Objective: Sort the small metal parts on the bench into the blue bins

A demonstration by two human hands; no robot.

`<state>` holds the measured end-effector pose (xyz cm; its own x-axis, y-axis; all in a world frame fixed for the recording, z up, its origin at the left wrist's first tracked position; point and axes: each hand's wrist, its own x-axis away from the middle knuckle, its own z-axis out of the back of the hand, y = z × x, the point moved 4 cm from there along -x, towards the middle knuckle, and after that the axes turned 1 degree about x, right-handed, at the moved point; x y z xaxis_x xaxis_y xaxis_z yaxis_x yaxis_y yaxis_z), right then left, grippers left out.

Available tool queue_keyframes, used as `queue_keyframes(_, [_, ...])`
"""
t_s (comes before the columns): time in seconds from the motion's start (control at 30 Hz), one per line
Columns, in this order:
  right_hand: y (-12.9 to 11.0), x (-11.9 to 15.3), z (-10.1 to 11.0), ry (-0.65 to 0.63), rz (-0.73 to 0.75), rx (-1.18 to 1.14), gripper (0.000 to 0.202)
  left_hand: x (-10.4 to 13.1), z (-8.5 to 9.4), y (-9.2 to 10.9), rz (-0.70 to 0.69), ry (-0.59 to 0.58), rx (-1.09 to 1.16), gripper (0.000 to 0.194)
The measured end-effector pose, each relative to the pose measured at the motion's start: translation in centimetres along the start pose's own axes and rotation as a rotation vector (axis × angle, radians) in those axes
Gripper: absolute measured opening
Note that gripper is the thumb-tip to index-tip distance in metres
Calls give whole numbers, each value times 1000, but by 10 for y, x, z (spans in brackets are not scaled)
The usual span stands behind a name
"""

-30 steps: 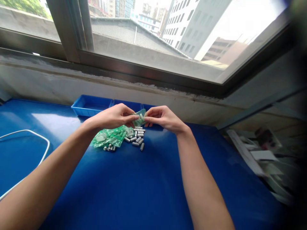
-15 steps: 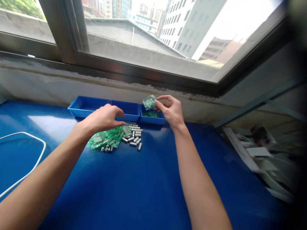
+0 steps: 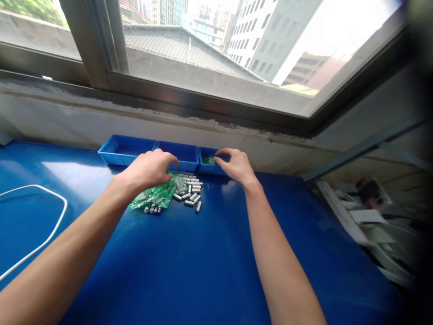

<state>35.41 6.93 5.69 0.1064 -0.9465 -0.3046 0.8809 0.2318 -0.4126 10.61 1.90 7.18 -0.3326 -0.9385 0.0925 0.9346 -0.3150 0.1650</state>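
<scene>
My right hand (image 3: 235, 166) is over the small right blue bin (image 3: 212, 170), its thumb and fingers apart, with nothing between them. Green bags (image 3: 209, 160) lie inside that bin, just by the fingertips. My left hand (image 3: 154, 168) hovers above a pile of green plastic bags (image 3: 155, 195), fingers curved and apart, holding nothing that shows. Short silver metal cylinders (image 3: 192, 197) are scattered at the right side of the pile, and several more stick out at its front edge.
Two more blue bins, a left one (image 3: 123, 159) and a middle one (image 3: 184, 164), stand against the wall under the window. A white cable (image 3: 61, 216) curves over the blue table (image 3: 189, 271) at left. Blurred items lie beyond the right edge.
My right hand has lowered to the right bin and let go of the green bag it was holding. My left hand has shifted only slightly over the pile.
</scene>
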Motion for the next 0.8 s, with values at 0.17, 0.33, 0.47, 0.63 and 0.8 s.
queue_keyframes(0.17, [-8,1,0,15,153,-88,19,2,7,1,12,135,31,35])
queue_keyframes(0.33, [-27,5,3,-35,210,-225,16,5,22,3,0,473,361,32])
queue_keyframes(0.47, [-42,9,8,-147,179,-450,23,4,24,2,-87,460,840,36])
queue_keyframes(0.63, [-54,18,11,-478,151,-812,39,1,22,6,-174,291,1179,51])
queue_keyframes(0.8, [-58,25,16,-636,96,-965,42,2,23,9,-173,275,1197,53])
